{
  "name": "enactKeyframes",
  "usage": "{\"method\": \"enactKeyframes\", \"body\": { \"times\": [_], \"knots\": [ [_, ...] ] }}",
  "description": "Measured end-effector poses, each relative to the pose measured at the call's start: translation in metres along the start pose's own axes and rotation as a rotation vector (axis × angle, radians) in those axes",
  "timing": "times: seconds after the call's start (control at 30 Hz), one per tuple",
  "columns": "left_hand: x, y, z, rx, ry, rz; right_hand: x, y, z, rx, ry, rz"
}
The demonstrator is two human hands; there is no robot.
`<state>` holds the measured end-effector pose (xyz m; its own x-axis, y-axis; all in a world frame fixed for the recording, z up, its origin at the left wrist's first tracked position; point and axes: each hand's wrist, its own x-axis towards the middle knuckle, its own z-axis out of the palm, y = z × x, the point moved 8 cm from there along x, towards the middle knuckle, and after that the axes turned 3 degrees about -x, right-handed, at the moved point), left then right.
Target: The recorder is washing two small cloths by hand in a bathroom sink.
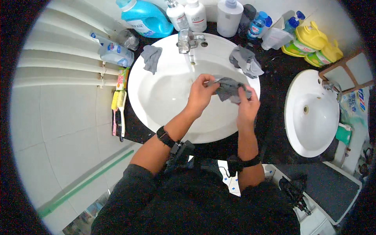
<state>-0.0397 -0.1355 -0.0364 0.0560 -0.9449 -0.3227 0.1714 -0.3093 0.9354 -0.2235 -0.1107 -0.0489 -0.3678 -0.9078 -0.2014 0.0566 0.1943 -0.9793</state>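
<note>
Over the right half of the white oval sink (149, 117), my left hand (200, 94) and my right hand (248, 105) hold a crumpled grey cloth (228, 89) stretched between them. The fingers of my left hand pinch its left end, and my right hand grips its right end. Another grey cloth (151, 58) lies on the sink's far left rim. A bunched grey cloth (246, 60) with a lighter part rests on the far right rim. At the back stands a chrome tap (188, 41); a thin stream seems to fall below it.
Along the wall stand a blue detergent jug (147, 19), white pump bottles (196, 16) and yellow-lidded tubs (311, 37). Brushes (121, 107) lie left of the sink on the black counter (270, 90). A second white basin (309, 129) shows at the right, probably a mirror reflection.
</note>
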Motion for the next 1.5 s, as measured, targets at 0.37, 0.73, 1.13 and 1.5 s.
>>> {"method": "enactKeyframes", "body": {
  "times": [0.37,0.73,1.13,1.5],
  "knots": [
    [0.031,0.036,0.029,0.481,-0.102,0.198,0.065,-0.090,0.006,-0.802,0.139,-0.728],
    [-0.002,-0.008,-0.162,0.334,0.369,-0.032,0.037,-0.096,0.003,-0.912,0.210,-0.725],
    [0.079,0.067,-0.218,1.098,0.520,0.342,-0.064,-0.009,0.077,-0.533,-0.315,-0.382],
    [-0.016,-0.033,-0.116,0.187,0.163,-0.198,-0.038,0.054,0.151,0.443,-0.245,0.490]
  ]
}}
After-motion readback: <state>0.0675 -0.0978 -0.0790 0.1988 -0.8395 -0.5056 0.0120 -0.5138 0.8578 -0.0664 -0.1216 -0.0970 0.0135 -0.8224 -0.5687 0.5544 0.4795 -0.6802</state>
